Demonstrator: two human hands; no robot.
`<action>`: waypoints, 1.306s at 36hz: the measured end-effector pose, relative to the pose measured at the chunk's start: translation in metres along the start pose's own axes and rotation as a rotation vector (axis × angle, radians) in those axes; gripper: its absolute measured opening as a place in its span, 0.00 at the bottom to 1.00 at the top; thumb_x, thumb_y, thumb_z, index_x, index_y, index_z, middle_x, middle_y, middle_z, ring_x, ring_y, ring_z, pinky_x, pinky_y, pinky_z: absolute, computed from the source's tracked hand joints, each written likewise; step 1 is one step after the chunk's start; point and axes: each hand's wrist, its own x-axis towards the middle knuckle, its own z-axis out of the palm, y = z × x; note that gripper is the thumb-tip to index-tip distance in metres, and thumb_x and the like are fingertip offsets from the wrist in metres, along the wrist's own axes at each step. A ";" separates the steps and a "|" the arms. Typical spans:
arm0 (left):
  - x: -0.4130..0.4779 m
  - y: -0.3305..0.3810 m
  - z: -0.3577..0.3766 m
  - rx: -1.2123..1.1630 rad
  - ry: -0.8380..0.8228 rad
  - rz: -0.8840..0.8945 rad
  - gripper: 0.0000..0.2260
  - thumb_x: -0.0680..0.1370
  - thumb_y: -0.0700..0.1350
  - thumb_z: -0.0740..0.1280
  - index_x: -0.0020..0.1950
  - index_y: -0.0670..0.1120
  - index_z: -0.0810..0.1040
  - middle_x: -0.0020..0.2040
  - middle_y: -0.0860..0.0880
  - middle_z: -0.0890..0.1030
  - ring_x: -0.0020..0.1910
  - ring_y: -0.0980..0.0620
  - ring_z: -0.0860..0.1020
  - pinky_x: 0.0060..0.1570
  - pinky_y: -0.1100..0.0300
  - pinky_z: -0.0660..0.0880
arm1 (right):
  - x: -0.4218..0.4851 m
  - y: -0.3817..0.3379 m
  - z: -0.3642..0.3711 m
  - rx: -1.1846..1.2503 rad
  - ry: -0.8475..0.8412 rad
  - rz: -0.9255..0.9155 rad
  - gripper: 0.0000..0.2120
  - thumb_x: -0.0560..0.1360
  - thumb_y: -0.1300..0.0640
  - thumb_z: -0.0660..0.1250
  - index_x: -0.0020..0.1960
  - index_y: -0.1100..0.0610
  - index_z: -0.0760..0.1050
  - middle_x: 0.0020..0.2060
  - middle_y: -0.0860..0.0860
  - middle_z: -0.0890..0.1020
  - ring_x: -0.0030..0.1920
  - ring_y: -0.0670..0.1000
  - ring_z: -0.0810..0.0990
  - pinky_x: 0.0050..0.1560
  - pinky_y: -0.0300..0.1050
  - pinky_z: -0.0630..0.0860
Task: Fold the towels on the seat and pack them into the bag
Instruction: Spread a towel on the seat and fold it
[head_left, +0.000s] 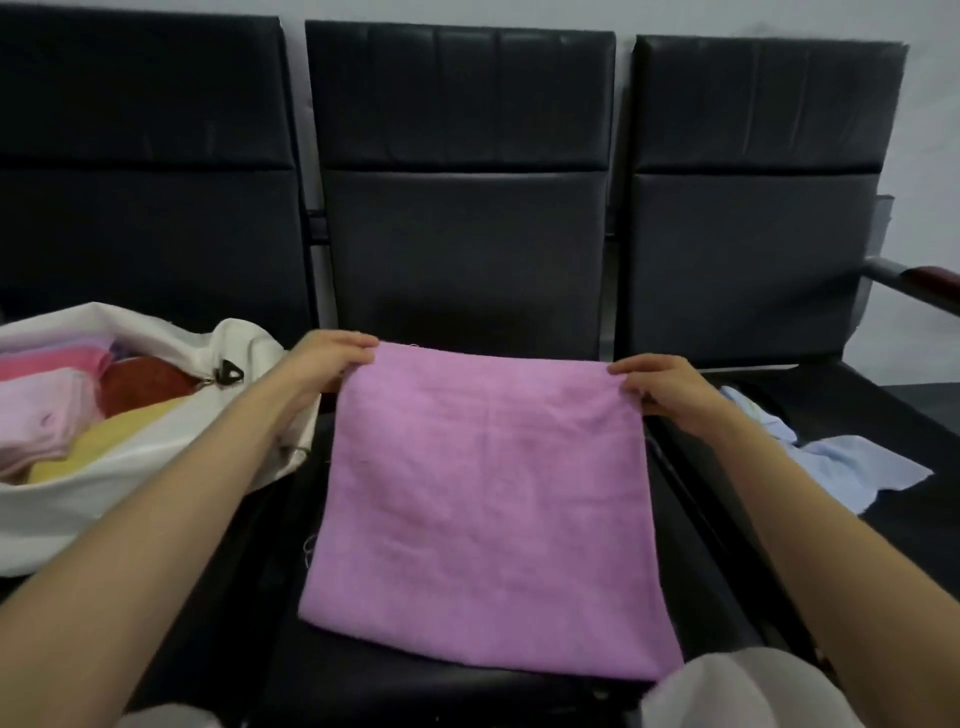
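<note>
Head view
Pink towel (488, 499): spread flat on the middle black seat (291, 597), one near corner covered by a pale knee at the bottom edge.
Left hand (332, 361): fingers closed on the towel's far left corner, pinching the cloth.
Right hand (662, 384): fingers closed on the towel's far right corner, pinching the cloth.
White bag (104, 499): sits open on the left seat, just beside the pink towel, its rim under the left forearm.
Bag contents: folded towels (57, 410) in pink, pale pink, yellow and a dark red one, stacked inside.
Bag clip (228, 375): dark clasp on the bag's rim near the left wrist.
Light blue towel (857, 467): lies crumpled on the right seat, partly hidden behind the right forearm.
Armrest (914, 283): metal with a dark red top, at the far right.
</note>
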 end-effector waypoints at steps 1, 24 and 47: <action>0.017 -0.005 0.008 0.060 0.017 0.011 0.10 0.76 0.34 0.66 0.55 0.44 0.81 0.49 0.46 0.80 0.40 0.56 0.76 0.36 0.68 0.74 | 0.014 0.004 0.004 -0.053 0.010 0.013 0.11 0.74 0.70 0.62 0.50 0.60 0.80 0.37 0.55 0.76 0.35 0.49 0.73 0.38 0.39 0.74; 0.132 -0.101 0.067 0.672 -0.131 -0.121 0.15 0.75 0.39 0.71 0.61 0.41 0.78 0.60 0.43 0.78 0.59 0.46 0.76 0.58 0.55 0.71 | 0.123 0.094 0.056 -0.729 -0.073 0.145 0.06 0.77 0.56 0.66 0.51 0.58 0.76 0.54 0.57 0.80 0.48 0.53 0.76 0.47 0.42 0.69; -0.013 0.066 -0.044 0.009 0.371 0.449 0.03 0.76 0.41 0.70 0.46 0.48 0.79 0.43 0.47 0.81 0.40 0.51 0.78 0.43 0.54 0.78 | -0.019 -0.111 -0.031 -0.479 0.366 -0.548 0.06 0.77 0.64 0.64 0.52 0.59 0.77 0.45 0.53 0.79 0.44 0.50 0.75 0.43 0.40 0.66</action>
